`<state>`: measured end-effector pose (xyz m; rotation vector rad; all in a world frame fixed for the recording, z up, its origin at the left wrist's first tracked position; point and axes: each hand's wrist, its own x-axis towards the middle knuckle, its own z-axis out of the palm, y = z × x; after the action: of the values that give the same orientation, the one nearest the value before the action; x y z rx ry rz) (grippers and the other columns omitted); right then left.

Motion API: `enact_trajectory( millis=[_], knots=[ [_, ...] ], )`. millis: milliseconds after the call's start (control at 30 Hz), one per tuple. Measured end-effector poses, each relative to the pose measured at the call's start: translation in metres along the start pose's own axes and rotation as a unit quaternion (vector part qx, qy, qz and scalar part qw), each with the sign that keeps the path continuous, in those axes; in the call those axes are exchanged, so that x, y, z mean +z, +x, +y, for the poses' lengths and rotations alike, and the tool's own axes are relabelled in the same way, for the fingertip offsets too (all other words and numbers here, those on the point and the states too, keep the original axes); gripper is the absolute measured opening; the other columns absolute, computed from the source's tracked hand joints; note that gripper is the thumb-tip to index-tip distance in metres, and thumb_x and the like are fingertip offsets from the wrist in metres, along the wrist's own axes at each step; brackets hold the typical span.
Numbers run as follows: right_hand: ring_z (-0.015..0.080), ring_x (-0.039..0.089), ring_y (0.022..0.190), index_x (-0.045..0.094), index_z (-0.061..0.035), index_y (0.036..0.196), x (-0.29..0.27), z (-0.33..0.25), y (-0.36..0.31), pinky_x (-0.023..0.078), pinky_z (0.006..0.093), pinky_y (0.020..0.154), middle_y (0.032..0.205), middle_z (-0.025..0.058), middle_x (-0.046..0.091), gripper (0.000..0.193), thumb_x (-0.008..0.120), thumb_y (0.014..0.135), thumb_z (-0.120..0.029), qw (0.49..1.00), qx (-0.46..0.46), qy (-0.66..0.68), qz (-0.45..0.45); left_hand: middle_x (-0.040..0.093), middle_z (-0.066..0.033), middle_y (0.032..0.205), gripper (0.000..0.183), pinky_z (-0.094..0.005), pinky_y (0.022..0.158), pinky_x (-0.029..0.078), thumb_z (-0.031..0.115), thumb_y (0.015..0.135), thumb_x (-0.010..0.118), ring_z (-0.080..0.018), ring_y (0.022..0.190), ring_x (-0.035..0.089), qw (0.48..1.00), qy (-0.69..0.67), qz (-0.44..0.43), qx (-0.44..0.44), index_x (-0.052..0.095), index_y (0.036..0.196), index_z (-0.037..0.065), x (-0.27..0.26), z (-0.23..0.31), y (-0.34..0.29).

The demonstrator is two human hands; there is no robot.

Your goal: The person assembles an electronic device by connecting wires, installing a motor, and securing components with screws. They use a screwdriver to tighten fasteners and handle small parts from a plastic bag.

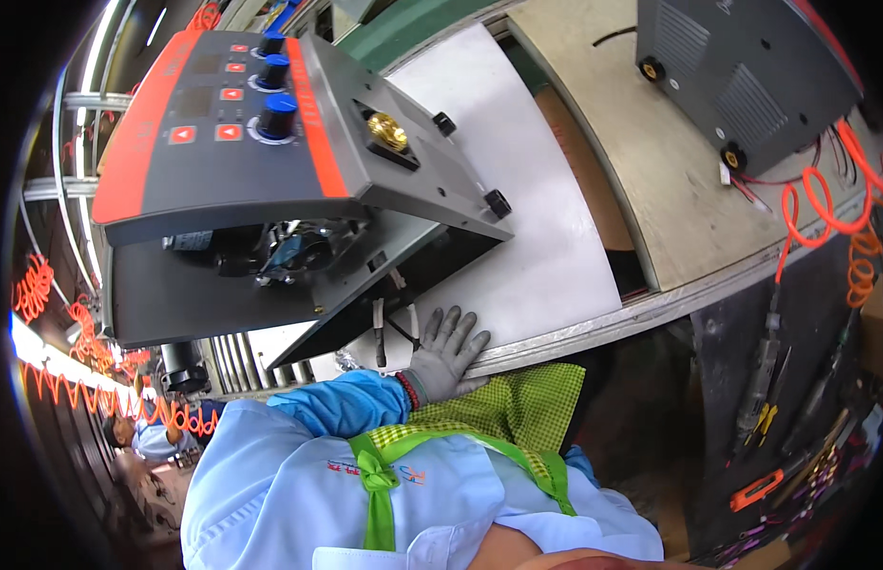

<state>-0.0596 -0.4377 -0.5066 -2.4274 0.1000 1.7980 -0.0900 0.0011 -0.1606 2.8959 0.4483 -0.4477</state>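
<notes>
Our gloved hand (448,353) rests on the bench (556,247), fingers (465,334) released, beside the grey machine (270,171); the other hand is unseen.

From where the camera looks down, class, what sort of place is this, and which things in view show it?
Probably a factory assembly line for electrical machines. A grey and orange metal machine with blue knobs lies opened on the white workbench, coiled orange air hoses hang nearby, and a grey-gloved hand rests on the bench edge.

A machine (289,180) stands on the counter (546,256); a gloved hand (446,356) rests at the counter's near edge beneath it; another machine (746,76) sits far right.
</notes>
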Motion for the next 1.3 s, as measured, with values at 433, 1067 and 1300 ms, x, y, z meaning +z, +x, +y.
enact_trajectory(
  millis=[433, 1067, 1300],
  knots=[
    [0.0332, 0.061, 0.093, 0.063, -0.0003, 0.107, -0.167, -0.057, 0.089, 0.047, 0.0448, 0.089, 0.103, 0.0193, 0.063, 0.030, 0.054, 0.092, -0.024, 0.963, -0.147, -0.217, 0.069, 0.041, -0.0176, 0.141, 0.080, -0.0539, 0.114, 0.022, 0.055, 0.072, 0.068, -0.0384, 0.135, 0.033, 0.989, -0.027, 0.142, -0.018, 0.044, 0.136, 0.013, 0.010, 0.006, -0.017],
    [0.0181, 0.061, 0.095, 0.063, 0.0026, 0.105, -0.203, -0.300, -0.270, 0.047, 0.0298, 0.085, 0.100, 0.0101, 0.064, 0.022, 0.059, 0.090, -0.014, 0.634, -0.752, 0.082, 0.158, 0.054, -0.0225, 0.124, 0.067, -0.0448, 0.095, 0.045, 0.047, 0.078, 0.069, -0.0392, 0.111, 0.054, 0.721, -0.217, 0.288, -0.592, 0.050, 0.125, 0.003, 0.049, -0.086, -0.191],
    [0.0223, 0.061, 0.099, 0.058, -0.0023, 0.116, -0.158, -0.375, -0.290, 0.050, 0.0339, 0.083, 0.111, 0.0124, 0.060, 0.033, 0.064, 0.087, -0.018, 0.627, -0.768, -0.033, 0.126, 0.067, -0.0223, 0.100, 0.053, -0.0404, 0.083, 0.050, 0.039, 0.073, 0.074, -0.0338, 0.095, 0.065, 0.715, -0.408, 0.294, -0.485, 0.061, 0.102, -0.003, 0.074, -0.126, -0.203]
  ],
)
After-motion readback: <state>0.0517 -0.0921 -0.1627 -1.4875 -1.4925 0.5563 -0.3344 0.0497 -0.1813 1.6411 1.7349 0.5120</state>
